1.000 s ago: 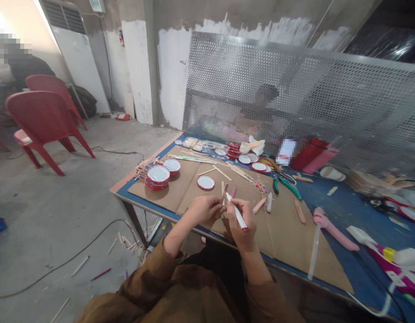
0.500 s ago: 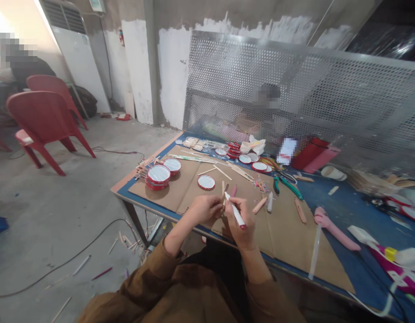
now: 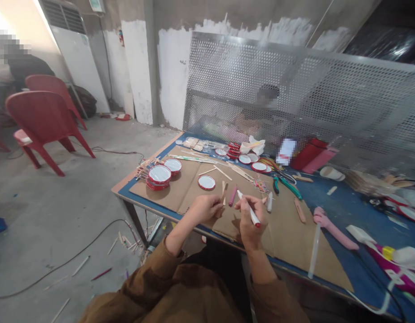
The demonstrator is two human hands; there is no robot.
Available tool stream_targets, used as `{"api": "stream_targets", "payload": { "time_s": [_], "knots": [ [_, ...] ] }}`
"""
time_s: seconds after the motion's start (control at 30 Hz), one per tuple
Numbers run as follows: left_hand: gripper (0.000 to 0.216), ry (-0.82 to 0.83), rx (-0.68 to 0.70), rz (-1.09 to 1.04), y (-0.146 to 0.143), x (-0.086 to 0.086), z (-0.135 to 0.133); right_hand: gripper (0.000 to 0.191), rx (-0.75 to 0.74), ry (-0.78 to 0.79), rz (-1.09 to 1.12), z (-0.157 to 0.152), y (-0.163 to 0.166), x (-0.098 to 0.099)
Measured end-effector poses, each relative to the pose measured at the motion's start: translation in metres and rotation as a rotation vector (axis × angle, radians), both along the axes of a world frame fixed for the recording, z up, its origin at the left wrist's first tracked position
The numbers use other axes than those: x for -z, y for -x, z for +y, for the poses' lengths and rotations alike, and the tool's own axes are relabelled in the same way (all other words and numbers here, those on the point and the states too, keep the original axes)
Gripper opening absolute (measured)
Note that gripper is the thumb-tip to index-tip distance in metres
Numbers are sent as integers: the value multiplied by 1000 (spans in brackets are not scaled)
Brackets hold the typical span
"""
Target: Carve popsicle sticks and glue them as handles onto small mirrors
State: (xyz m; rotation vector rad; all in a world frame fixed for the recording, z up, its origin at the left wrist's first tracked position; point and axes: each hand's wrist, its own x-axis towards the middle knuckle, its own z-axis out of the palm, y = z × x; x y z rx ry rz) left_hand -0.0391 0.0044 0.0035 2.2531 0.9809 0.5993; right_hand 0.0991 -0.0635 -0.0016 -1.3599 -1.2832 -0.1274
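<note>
While your left hand (image 3: 206, 208) pinched a stick (image 3: 225, 193) between thumb and fingers over the cardboard (image 3: 185, 190), your right hand (image 3: 253, 222) gripped a pen (image 3: 249, 209), pale end pointing away from you, apart from the stick. Risks, as judged: stick, thin and narrow, apt to twist if your pinch loosened; pen, apt to smudge your fingers or the cardboard if it strayed uncapped (nib too small to tell). Outward from your hands: rod (image 3: 232, 196), pinkish, slim, apt to roll if knocked; disc (image 3: 206, 182), round, white-faced, red-rimmed; strips (image 3: 222, 173), pale wood, flat; pliers (image 3: 290, 186), curved teal handles; stacked discs (image 3: 158, 178), glossy, liable to topple if your sleeve bumped them; cardboard, brown, creased; table (image 3: 332, 202), blue-topped; screen (image 3: 295, 85), perforated grey metal.
</note>
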Motion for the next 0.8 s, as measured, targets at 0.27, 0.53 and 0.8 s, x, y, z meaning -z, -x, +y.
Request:
{"api": "stream_targets", "payload": {
  "time_s": [0.27, 0.53, 0.8],
  "knots": [
    [20, -8, 5, -4, 0, 2, 0, 9, -97, 5, -329, -1, 6, 8],
    [20, -20, 11, -28, 1, 5, 1, 8, -68, 32, -317, 1, 6, 8],
    [19, -10, 0, -20, 1, 5, 1, 9, -3, 58, -275, 4, 3, 14]
  ]
}}
